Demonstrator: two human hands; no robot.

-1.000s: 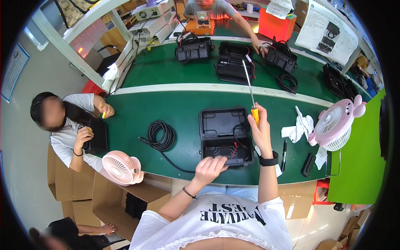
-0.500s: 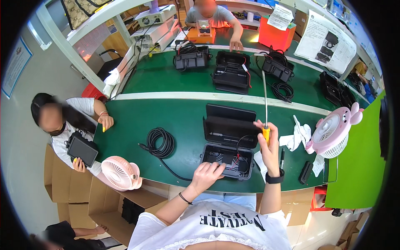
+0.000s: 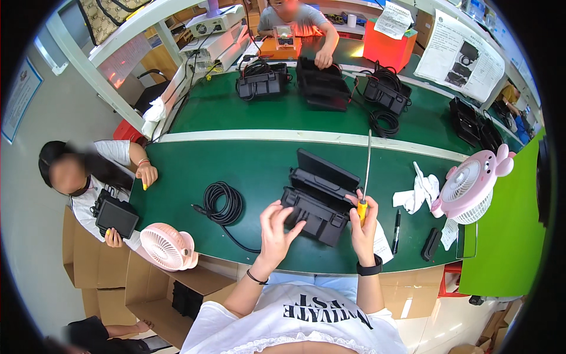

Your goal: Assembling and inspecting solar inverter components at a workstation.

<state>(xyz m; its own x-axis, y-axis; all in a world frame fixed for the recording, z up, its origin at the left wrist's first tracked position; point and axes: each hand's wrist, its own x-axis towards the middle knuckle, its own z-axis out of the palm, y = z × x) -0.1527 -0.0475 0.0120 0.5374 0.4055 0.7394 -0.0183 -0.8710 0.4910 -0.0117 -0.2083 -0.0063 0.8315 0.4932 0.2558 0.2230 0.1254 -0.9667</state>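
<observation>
A black plastic case [image 3: 315, 221] with its hinged lid [image 3: 327, 174] raised sits in front of me, turned askew. Its latched front wall faces me and the inside is hidden. My left hand [image 3: 277, 233] is at the case's left front corner, fingers and thumb spread; whether it touches the wall I cannot tell. In my right hand [image 3: 364, 227] is a long screwdriver [image 3: 362, 209] with a yellow handle, its shaft pointing away from me. That hand is against the right end of the case. A coiled black cable [image 3: 221, 203] lies to the left.
A pink fan [image 3: 168, 245] stands front left, a rabbit-eared one [image 3: 469, 183] right. Near my right hand lie a pen [image 3: 397, 230], a paper [image 3: 382, 245], white gloves [image 3: 417, 192] and a small black object [image 3: 431, 245]. Co-workers sit left and across, near more black cases [image 3: 262, 82].
The case has turned and its front wall now shows instead of its inside. My left hand has lifted from the front rim to the corner; the right has come lower with the screwdriver.
</observation>
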